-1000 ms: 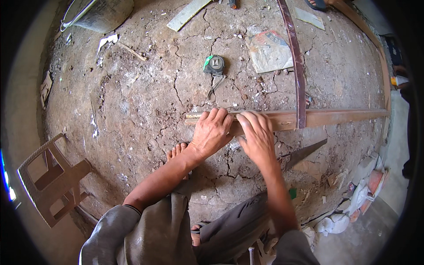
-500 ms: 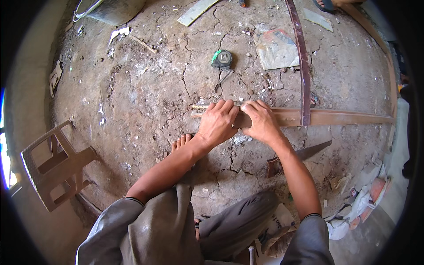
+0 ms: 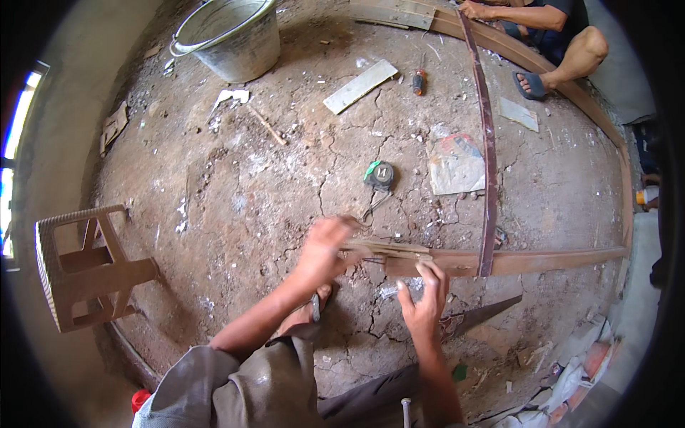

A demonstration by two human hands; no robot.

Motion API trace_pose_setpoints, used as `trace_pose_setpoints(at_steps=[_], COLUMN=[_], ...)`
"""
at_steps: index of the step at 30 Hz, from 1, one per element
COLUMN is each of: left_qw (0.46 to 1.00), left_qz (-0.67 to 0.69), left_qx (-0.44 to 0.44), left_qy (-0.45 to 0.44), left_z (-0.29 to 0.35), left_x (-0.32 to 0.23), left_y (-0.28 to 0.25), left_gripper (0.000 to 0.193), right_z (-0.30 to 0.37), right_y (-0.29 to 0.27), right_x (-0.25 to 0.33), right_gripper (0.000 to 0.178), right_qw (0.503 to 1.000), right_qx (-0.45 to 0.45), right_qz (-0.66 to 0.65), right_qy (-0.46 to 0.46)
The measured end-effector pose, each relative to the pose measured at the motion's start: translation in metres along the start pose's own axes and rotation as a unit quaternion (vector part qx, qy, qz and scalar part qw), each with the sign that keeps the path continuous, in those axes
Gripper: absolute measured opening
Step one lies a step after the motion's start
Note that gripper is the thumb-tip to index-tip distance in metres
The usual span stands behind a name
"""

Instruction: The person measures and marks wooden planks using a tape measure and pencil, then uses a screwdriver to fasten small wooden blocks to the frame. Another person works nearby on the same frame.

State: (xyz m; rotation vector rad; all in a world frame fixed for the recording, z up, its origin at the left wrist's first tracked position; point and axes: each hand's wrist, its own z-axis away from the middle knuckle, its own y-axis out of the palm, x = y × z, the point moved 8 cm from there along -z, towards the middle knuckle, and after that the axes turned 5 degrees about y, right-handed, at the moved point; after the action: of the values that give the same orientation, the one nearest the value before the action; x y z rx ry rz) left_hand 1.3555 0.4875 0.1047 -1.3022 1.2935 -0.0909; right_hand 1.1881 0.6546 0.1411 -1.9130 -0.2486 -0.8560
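Note:
My left hand (image 3: 328, 246) is smeared by motion at the left end of some thin pale wood strips (image 3: 389, 248); whether its fingers grip them I cannot tell. Those strips lie along the end of a long brown wooden beam (image 3: 457, 262), which runs off to the right. Just below the beam's near edge is my right hand (image 3: 427, 296), thumb and fingers apart, fingertips at the wood and nothing held. A narrow dark reddish strip (image 3: 489, 164) crosses the beam. Partly behind my right forearm lies a handsaw (image 3: 489, 315).
A tape measure (image 3: 381, 175), a screwdriver (image 3: 419, 82) and a pale board (image 3: 360, 86) lie on the cracked dirt floor. A bucket (image 3: 239, 46) stands far left, a brown plastic stool (image 3: 96, 267) left. Another person's sandalled foot (image 3: 531, 84) rests far right beside a long beam.
My hands have come apart; before, both closed on the beam's end. The left moved left, the right opened lower down. The view has tilted up, showing more bucket and the other person.

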Motion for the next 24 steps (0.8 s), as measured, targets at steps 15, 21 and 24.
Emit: trace_pose_setpoints(at_steps=[15,21,24], left_qw=[0.951,0.954,0.955], left_qz=[-0.166,-0.165,-0.159], left_qx=[-0.165,-0.138,-0.136], left_qy=[-0.202,-0.209,-0.212], left_z=[-0.122,-0.127,-0.128], left_x=[0.26,0.258,0.258], left_y=[0.049,0.047,0.046], left_gripper=[0.055,0.057,0.056], right_z=[-0.391,-0.442,-0.453], right_y=[0.2,0.223,0.22], right_x=[-0.167,-0.2,-0.214], right_gripper=[0.065,0.053,0.037], right_qw=[0.97,0.966,0.968], right_qx=[0.13,-0.009,0.001], right_qz=[0.196,0.208,0.202], right_qy=[0.055,0.152,0.148])
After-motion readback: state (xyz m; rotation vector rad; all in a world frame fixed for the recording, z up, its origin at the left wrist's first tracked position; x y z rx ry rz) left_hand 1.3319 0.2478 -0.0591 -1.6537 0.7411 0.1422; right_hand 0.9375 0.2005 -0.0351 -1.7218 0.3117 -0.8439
